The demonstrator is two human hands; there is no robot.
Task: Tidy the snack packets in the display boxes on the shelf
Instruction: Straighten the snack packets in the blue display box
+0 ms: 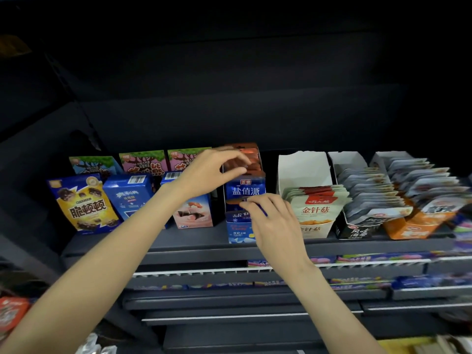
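**Two hands at the blue display box on the dark shelf**

Four cardboard display boxes stand in a row on the dark grey metal shelf [199,240]. From left to right: a tall blue display box with white characters [245,191], a white box of pale mushroom-snack pouches with red tops [304,172], a black-fronted white box packed with grey foil packets [353,229] and an orange-fronted box of silver packets [411,226]. The white box is only filled at its front; its back half shows bare cardboard. The other two on the right are packed in overlapping rows, too many and too blurred to count.

Left of the blue box stand six upright cartons: a blue-and-yellow chocolate carton [83,203], two blue cartons, a pink carton [194,213], and behind them one green-and-blue and two pink-and-green cartons.

The left hand [208,172] hovers at the top rear of the blue box, thumb and forefinger curved and parted above the brown packets [251,162] stacked inside; whether it touches them I cannot tell. The right hand [270,218] lies against the box's front, fingers curled and pinching a small dark blue packet [261,209] at the opening, just above a light blue-and-white packet [240,229] at the shelf edge.
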